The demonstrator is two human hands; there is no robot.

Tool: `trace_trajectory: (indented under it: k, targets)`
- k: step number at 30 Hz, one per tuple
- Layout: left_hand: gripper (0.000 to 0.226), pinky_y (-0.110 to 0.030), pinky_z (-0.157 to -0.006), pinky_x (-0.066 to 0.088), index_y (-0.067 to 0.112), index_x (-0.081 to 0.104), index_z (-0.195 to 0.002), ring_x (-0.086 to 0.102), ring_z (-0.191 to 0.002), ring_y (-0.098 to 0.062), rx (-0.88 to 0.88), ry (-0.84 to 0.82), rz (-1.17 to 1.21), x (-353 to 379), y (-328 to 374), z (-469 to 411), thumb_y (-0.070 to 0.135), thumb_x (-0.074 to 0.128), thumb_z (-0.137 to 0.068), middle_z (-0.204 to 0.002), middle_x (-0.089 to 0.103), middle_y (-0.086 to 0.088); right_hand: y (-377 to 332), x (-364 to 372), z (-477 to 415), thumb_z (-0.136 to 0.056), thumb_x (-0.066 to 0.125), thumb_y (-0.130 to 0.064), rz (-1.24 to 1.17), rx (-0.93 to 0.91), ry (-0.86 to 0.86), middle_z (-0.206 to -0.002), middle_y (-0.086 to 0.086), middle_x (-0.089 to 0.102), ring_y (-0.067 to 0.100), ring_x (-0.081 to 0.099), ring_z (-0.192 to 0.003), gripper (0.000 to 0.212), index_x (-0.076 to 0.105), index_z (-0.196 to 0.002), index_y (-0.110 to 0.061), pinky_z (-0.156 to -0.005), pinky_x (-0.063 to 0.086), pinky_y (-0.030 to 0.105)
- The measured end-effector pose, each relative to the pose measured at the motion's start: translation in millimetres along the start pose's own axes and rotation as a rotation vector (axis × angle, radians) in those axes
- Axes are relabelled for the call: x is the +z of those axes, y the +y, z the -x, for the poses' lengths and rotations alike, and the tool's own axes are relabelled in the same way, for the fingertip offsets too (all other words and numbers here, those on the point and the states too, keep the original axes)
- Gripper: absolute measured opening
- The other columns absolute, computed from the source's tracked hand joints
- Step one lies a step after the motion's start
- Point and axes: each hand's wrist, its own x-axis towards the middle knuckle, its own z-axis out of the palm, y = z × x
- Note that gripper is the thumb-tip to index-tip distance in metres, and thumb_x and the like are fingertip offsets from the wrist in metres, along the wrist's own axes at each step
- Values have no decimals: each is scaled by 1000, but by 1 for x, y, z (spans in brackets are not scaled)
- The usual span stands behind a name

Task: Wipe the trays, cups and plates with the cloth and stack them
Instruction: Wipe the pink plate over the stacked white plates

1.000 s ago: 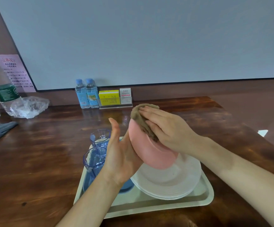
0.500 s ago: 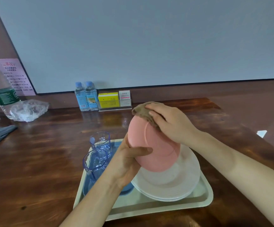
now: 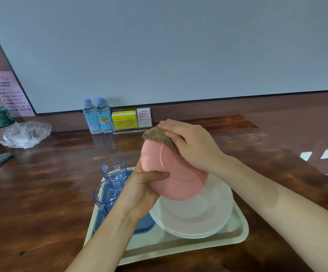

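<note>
My left hand [image 3: 139,193] grips the round pink plastic plate [image 3: 178,177] by its lower edge, tilted above the stacked white plates [image 3: 198,216] on the cream tray [image 3: 178,246], while my right hand [image 3: 194,146] clasps the fuzzy brown cloth [image 3: 157,135] over its upper rim.

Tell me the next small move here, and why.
Probably sweep the brown cloth down across the round pink plastic plate: the right hand holds it at the top rim only, and the left hand grips the plate tilted above the stacked white plates, so most of its face lies below the cloth.
</note>
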Motion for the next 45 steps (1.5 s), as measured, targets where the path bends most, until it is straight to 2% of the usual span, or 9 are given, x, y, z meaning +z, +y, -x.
trace_trajectory:
  k: [7, 10, 18, 24, 28, 32, 38, 41, 45]
  targets:
    - [82, -52, -100, 60, 22, 70, -134, 76, -111, -30, 26, 75, 186, 0, 0, -1, -16, 75, -62, -128, 75, -13, 16, -7, 47, -107, 57, -14, -177, 299, 324, -136, -17, 67, -6, 59, -126, 35, 70, -138, -24, -112, 46, 20]
    - [112, -56, -104, 55, 17, 66, -141, 75, -115, -32, 50, 114, 278, -3, 2, -3, -9, 98, -38, -134, 73, -16, -5, 11, 77, -104, 60, -6, -155, 274, 462, -144, -8, 64, 1, 57, -135, 37, 70, -137, -16, -115, 43, 21]
    - [125, -59, -109, 50, 4, 55, -152, 66, -131, -37, 8, 86, 348, -5, 8, -3, -8, 100, -37, -146, 65, -21, 8, 11, 67, -107, 53, -6, -182, 220, 388, -151, -5, 59, 4, 54, -140, 40, 64, -144, -15, -119, 44, 32]
    - [79, -63, -91, 61, -5, 61, -138, 74, -116, -44, 33, 61, 529, -2, 22, 0, -16, 78, -62, -137, 68, -28, -15, 17, 89, -106, 53, -1, -295, 257, 424, -137, -27, 62, -6, 59, -129, 48, 59, -144, -29, -108, 49, 21]
    - [57, -70, -100, 51, -12, 62, -137, 67, -124, -51, -20, 28, 594, -1, 23, 2, -8, 66, -80, -145, 60, -33, -30, 37, 111, -101, 63, -6, -182, 265, 504, -144, -11, 60, 9, 60, -130, 44, 63, -144, -16, -102, 57, 38]
    - [65, -72, -108, 46, -17, 52, -145, 58, -134, -55, -118, -16, 669, -7, 19, 3, -15, 75, -84, -152, 52, -35, -48, 41, 112, -95, 67, 1, -40, 124, 483, -128, -2, 59, 17, 62, -113, 29, 72, -121, -10, -90, 54, 28]
    - [75, -42, -133, 19, -1, 48, -147, 32, -158, -30, -237, 87, 462, -11, 2, 3, 43, 79, -96, -137, 55, -19, -66, 39, 81, -89, 72, 2, 78, -187, 175, -111, 3, 65, 25, 56, -103, 26, 78, -111, -12, -83, 52, 40]
    - [56, -37, -117, 47, 15, 72, -115, 63, -133, -20, -135, 89, 449, 6, -1, 6, 66, 53, -104, -115, 70, -5, -66, 33, 51, -94, 69, -5, 25, -172, 105, -107, 0, 64, 22, 53, -100, 20, 80, -107, -15, -79, 50, 42]
    - [82, -50, -122, 41, 14, 66, -145, 56, -144, -30, -78, -15, 332, 14, -1, 10, 70, 75, -85, -150, 63, -12, -40, 17, 12, -95, 68, -5, -26, -46, 187, -110, 0, 67, 21, 57, -100, 22, 81, -110, -15, -91, 46, 29]
